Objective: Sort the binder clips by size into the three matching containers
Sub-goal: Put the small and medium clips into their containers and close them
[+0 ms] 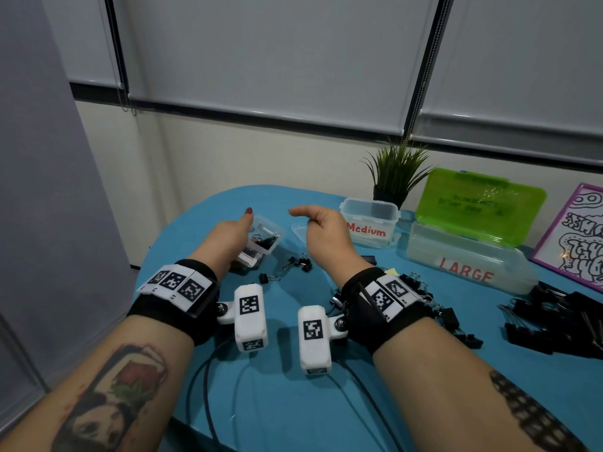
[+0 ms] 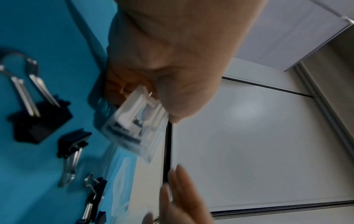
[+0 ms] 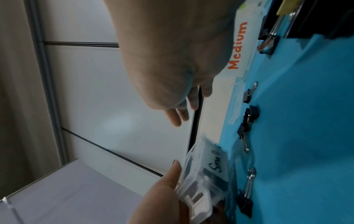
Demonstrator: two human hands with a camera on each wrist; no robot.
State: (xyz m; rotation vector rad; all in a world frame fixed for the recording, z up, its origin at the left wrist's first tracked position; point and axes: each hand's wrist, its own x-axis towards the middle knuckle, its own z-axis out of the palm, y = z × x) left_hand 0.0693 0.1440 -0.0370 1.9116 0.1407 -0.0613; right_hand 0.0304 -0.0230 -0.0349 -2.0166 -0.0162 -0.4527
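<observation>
Gripping the small clear container (image 1: 261, 243) above the desk (image 1: 280, 380), the left hand (image 1: 228, 236) curls round it; three containers show; perhaps four small clips (image 1: 295, 264) lie loose; the right hand (image 1: 321, 230) hovers relaxed, empty.

The left hand (image 2: 172, 63) grips a small clear container (image 2: 134, 124) above blue table (image 2: 47, 30) strewn with binder clips (image 2: 38, 118).

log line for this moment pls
left hand: holds small container | right hand: empty, raised beside it | small clips: loose on table | medium container: open
</observation>
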